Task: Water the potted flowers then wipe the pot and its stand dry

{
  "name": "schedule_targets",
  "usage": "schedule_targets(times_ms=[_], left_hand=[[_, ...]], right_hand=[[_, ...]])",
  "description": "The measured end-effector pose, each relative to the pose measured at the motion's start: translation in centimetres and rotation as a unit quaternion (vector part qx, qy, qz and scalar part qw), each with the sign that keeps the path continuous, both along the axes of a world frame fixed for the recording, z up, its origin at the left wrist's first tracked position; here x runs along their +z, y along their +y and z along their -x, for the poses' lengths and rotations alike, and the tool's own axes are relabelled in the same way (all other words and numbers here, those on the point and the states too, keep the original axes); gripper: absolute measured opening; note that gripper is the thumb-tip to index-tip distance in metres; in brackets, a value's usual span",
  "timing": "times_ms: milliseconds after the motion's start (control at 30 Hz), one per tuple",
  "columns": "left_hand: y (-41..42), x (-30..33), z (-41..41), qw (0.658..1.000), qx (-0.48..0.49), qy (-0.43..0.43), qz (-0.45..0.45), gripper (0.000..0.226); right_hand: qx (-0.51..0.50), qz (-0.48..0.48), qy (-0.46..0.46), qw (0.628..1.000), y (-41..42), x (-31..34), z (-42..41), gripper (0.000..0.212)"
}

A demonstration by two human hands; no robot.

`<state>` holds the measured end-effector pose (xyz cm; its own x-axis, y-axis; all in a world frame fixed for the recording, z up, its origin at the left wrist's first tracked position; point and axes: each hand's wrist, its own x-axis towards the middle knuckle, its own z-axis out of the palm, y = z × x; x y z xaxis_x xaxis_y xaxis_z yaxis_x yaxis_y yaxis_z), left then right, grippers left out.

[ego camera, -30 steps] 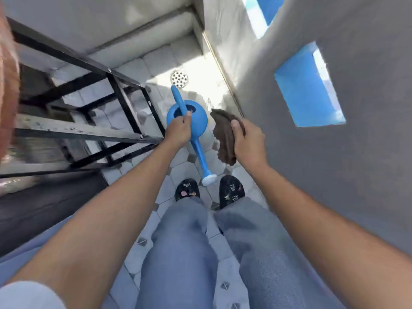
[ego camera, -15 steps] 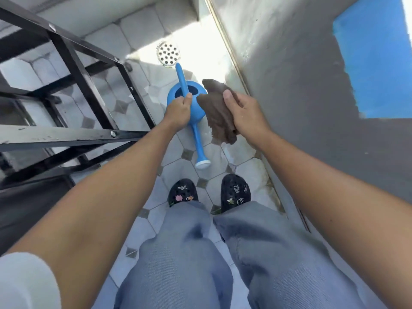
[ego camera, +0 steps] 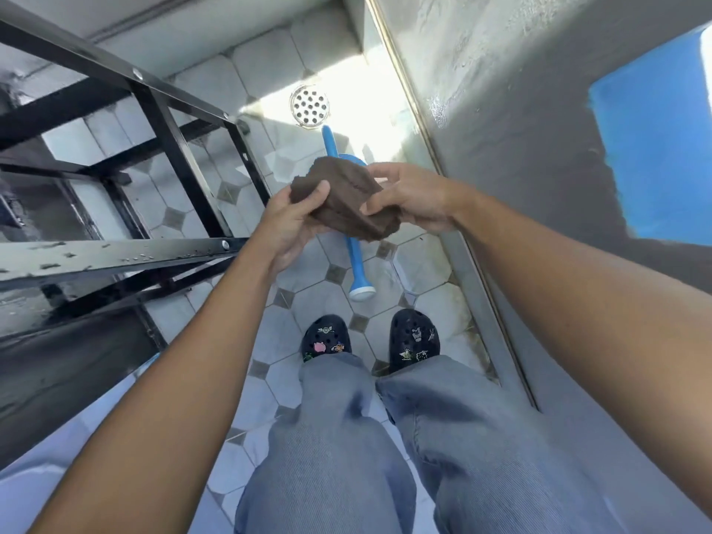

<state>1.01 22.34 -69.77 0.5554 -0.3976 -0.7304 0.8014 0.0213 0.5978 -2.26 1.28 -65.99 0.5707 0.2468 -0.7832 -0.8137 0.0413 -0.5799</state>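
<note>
Both of my hands hold a crumpled brown cloth (ego camera: 343,198) in front of me. My left hand (ego camera: 293,221) grips its left end from below, and my right hand (ego camera: 412,198) pinches its right side. Below the cloth, a blue watering can (ego camera: 356,264) stands on the tiled floor, spout toward my feet and handle toward the drain; the cloth hides its body. The black metal stand (ego camera: 115,252) rises at my left, with wet specks on its top rail. No pot is in view.
A round floor drain (ego camera: 310,106) lies beyond the can. A grey rendered wall (ego camera: 520,129) with blue patches runs close along the right. My black clogs (ego camera: 370,341) stand on the tiled floor just behind the can's spout.
My left hand let go of the watering can's handle, which now stands on the floor, and moved right to take hold of the cloth together with my right hand.
</note>
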Motion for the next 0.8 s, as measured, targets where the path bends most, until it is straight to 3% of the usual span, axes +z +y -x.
schedule_targets(times_ms=[67, 167, 300, 367, 433, 533, 633, 800], left_hand=[[0.0, -0.7, -0.4, 0.992, 0.046, -0.066, -0.093, 0.021], [-1.3, -1.2, -0.8, 0.978, 0.065, -0.112, -0.161, 0.015], [-2.7, -3.9, -1.7, 0.957, 0.041, -0.119, -0.261, 0.033], [-2.6, -4.8, -1.9, 0.931, -0.005, -0.106, -0.349, 0.052], [-2.4, -4.8, -1.6, 0.896, -0.040, -0.163, -0.410, 0.059], [-2.6, -4.4, -0.5, 0.877, -0.128, -0.285, -0.364, 0.055], [-2.4, -4.4, 0.6, 0.890, -0.257, -0.227, -0.299, 0.059], [-2.3, -2.3, 0.4, 0.857, -0.298, -0.251, -0.338, 0.065]], right_hand=[[-0.022, 0.140, -0.024, 0.990, 0.3, -0.8, -1.2, 0.047], [-0.084, 0.269, -0.072, 0.957, 1.1, -2.2, -3.0, 0.041], [-0.046, 0.384, -0.110, 0.916, 1.8, -4.2, -3.8, 0.047], [0.001, 0.381, -0.108, 0.918, 2.1, -5.3, -2.9, 0.044], [0.055, 0.348, -0.125, 0.927, 2.5, -6.0, -1.7, 0.038], [0.099, 0.310, -0.140, 0.935, 3.0, -6.8, -0.4, 0.050], [0.134, 0.313, -0.098, 0.935, 3.2, -7.2, 0.1, 0.063], [0.086, 0.330, -0.094, 0.935, 3.0, -4.2, 0.4, 0.055]])
